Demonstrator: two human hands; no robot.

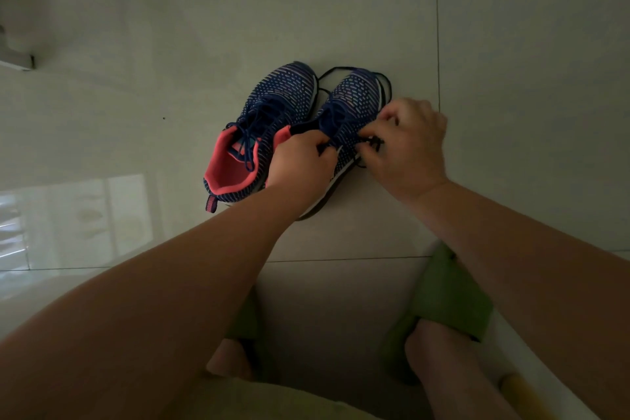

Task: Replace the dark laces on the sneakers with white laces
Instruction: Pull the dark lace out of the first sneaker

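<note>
Two sneakers stand side by side on the tiled floor (341, 3), toes pointing away from the person. Both have a dark blue knit upper with light dashes.

Left sneaker (269, 119): fully in view. Its coral lining (228, 170) is exposed at the collar. A dark blue lace (254, 133) is threaded through its eyelets, with loose ends hanging into the opening.

Right sneaker (354, 102): heel and collar are covered by the hands. A dark lace (354, 69) runs loose from it, looping on the floor around the toe and along both sides.

Left hand (300, 160): rests over the collar area of the right sneaker. Grip state: fingers curled, pinching a dark lace end at the upper eyelets.

Right hand (409, 143): positioned at the outer side of the right sneaker, just beside the left hand. Grip state: thumb and fingers curled, pinching a dark lace section at the eyelets.

Both forearms reach forward and down from the lower frame. The person's feet sit near the bottom edge in green slippers (453, 297). A bright window reflection (85, 218) lies on the floor at the left.
</note>
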